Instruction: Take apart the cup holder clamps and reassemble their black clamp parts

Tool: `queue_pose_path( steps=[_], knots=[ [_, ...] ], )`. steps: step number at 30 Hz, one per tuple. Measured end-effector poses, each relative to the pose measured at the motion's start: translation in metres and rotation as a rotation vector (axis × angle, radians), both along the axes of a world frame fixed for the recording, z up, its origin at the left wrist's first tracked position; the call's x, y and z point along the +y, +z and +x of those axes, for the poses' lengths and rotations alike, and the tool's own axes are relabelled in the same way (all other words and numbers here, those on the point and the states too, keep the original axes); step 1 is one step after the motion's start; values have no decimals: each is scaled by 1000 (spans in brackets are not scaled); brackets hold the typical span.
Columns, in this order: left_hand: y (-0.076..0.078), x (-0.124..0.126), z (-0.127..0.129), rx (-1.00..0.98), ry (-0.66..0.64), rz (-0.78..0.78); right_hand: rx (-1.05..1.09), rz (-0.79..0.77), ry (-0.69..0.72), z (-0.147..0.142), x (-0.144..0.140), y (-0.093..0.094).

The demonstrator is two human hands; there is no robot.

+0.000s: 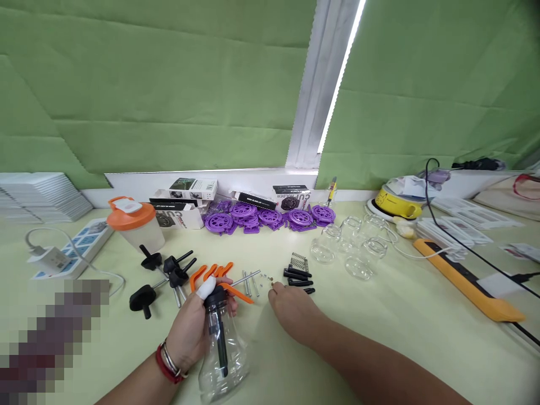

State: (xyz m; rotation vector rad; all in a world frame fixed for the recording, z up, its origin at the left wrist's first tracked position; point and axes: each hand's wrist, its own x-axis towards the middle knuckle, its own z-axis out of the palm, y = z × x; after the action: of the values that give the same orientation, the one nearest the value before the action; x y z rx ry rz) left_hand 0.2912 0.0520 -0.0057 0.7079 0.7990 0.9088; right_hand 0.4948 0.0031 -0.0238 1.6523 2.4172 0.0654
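Left hand (194, 322) grips clear flask (234, 346) by its black cap (216, 297).
Orange handle (239, 293) juts from cap. Right hand (295, 312) bunched at small loose parts (271, 279) on surface (392, 326); can't tell whether it pinches one.

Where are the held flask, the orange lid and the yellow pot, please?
Held flask (233, 354): head view, on its clear body.
Orange lid (137, 218): head view, on its front part.
Yellow pot (393, 206): head view, on its side.

- You face green cloth (169, 84), creased, upper left and upper right.
- Right of top centre, you see a pale post (310, 84) beside a bright light strip (343, 73).
- Your pale tabletop (379, 312) spans the lower half.
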Motion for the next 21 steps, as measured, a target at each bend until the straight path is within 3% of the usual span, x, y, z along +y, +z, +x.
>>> queue_pose_path(
  steps=[12, 21],
  knots=[
    [2, -2, -2, 7, 4, -13, 216, 4, -106, 0, 6, 0],
    [1, 0, 0, -18, 1, -5, 216, -17, -140, 4, 9, 1]
  ],
)
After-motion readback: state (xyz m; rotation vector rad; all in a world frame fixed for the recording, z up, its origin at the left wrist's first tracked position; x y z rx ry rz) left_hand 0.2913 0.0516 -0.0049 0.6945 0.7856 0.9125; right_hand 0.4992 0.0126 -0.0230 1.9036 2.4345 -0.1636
